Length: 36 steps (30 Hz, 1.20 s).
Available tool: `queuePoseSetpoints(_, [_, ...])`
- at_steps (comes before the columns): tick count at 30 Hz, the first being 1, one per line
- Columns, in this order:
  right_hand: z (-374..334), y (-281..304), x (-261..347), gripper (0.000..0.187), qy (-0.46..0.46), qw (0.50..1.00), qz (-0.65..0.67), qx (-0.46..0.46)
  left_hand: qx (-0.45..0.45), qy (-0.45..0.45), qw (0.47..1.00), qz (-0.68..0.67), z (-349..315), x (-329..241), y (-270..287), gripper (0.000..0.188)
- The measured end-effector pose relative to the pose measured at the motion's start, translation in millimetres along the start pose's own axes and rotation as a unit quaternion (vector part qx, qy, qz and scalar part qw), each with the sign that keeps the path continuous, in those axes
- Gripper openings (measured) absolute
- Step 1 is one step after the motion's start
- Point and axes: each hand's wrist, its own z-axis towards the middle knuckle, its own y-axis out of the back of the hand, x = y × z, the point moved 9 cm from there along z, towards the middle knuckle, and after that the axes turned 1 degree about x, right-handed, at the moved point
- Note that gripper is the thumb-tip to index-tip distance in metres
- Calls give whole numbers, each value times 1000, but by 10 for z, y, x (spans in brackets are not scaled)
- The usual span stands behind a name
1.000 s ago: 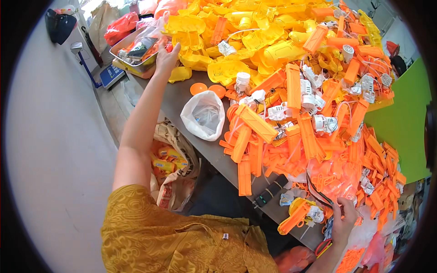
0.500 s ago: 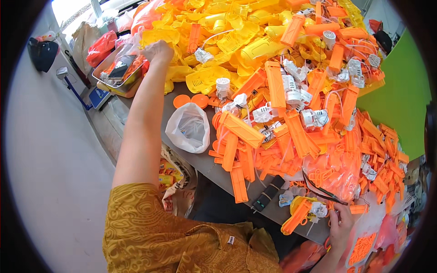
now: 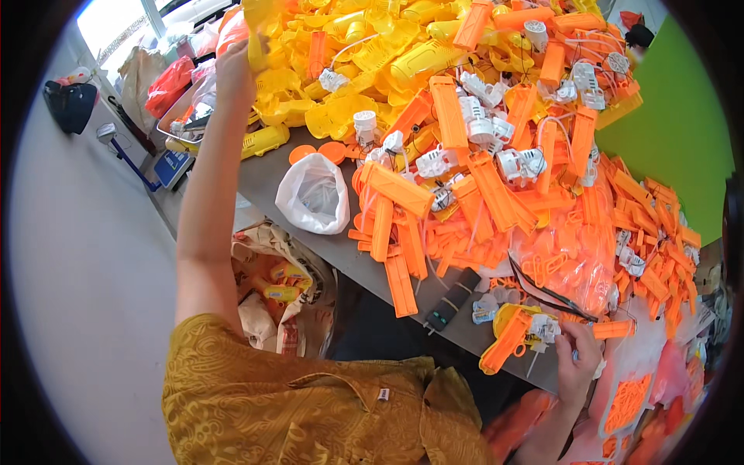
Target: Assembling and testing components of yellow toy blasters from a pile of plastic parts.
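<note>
At the far left, my left hand (image 3: 235,76) is closed on a yellow plastic shell (image 3: 256,48) beside a big heap of similar yellow shells (image 3: 434,77). My right hand (image 3: 578,358) is at the near right table edge, its fingers curled. A small bluish bit shows between them, too small to name. Right by those fingertips is a white plastic mechanism (image 3: 545,328), lying with an orange part (image 3: 508,341) on a yellow piece. I cannot tell whether the fingers touch it.
Orange strips and white mechanisms with wires (image 3: 488,186) cover the table's middle. A white bag-lined container (image 3: 313,195) stands at the left edge. A dark-handled tool (image 3: 453,301) lies nearer me. Below is an open sack (image 3: 291,271); a green panel (image 3: 666,139) rises at right.
My left hand has moved up and left, lifting the yellow shell, which now stands more upright. My right hand stays beside the white mechanism. The whole view has shifted slightly.
</note>
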Motion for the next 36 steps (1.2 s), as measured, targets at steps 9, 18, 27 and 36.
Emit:
queuePoseSetpoints(9, [-134,-334,158,45,59,867,495,-1,404,553,657,-316,-4179,119,-1446,17])
queuePoseSetpoints(18, [-1039,-407,-212,26,-60,901,426,58,452,376,801,-114,-4257,177,-1288,31])
queuePoseSetpoints(27, [-1105,-571,-392,24,-176,891,402,114,699,-183,670,170,-4642,-378,-1900,63])
queuePoseSetpoints(36, [-822,-214,-1215,30,-201,901,340,-179,557,-175,786,203,-4313,-95,-2363,58])
